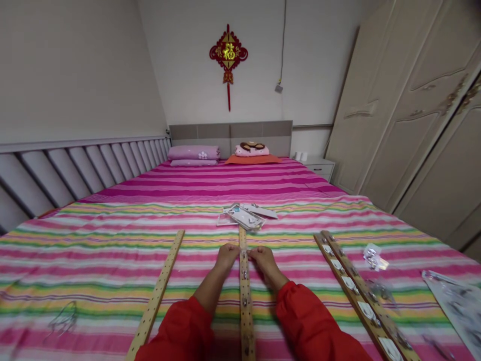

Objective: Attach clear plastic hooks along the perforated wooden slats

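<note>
A long wooden strip with rows of holes [246, 318] lies lengthwise on the bed in front of me. My left hand [227, 256] is closed in a pinch at the strip's left edge. From the right, my right hand [263, 260] pinches at the opposite edge. Between the fingertips sits a small clear or silvery piece [244, 253], too small to name; both hands seem to touch it. Nearer to me, small shiny metal pieces [245, 274] are set along the same strip. A stack of flat clear packets and cards [246, 215] rests at its far end.
A bare holed strip [160, 291] lies to the left, near a tangle of thin wire [65, 318]. At right are two strips carrying white and metal pieces [356, 296], a small clear bag [373, 258] and a larger plastic packet [456, 301]. A railing [75, 170] borders the bed.
</note>
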The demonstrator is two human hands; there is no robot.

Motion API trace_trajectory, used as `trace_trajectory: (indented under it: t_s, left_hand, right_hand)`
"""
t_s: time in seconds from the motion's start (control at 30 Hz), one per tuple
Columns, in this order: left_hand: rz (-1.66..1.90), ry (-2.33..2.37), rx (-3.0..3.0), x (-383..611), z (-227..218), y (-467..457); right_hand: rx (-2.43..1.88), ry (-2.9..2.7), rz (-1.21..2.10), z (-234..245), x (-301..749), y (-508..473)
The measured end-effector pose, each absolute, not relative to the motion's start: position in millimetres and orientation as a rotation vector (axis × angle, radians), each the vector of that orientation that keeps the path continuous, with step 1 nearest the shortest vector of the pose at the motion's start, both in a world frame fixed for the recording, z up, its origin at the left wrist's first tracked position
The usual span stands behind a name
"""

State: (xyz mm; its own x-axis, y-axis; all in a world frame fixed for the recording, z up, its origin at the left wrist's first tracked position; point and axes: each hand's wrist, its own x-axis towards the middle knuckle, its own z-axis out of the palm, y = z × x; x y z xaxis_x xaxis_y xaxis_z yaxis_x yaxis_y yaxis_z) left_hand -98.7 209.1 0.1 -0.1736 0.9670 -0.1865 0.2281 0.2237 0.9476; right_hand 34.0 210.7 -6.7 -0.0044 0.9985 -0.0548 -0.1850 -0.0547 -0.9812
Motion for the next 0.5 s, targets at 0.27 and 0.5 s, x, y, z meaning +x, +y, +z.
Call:
trace_trajectory:
  t_s: [0.27,0.5]
  left_hand:
    - [0.976,1.631,1.129,-97.3,-2.0,210.6]
    - [0.934,1.662,1.108,-96.6,-2.6,211.9]
  right_hand:
    - [-1.15,-1.05,1.316,-12.9,33.1,215.0]
    - [-1.177,-1.068,1.292,-16.1,32.5,217.9]
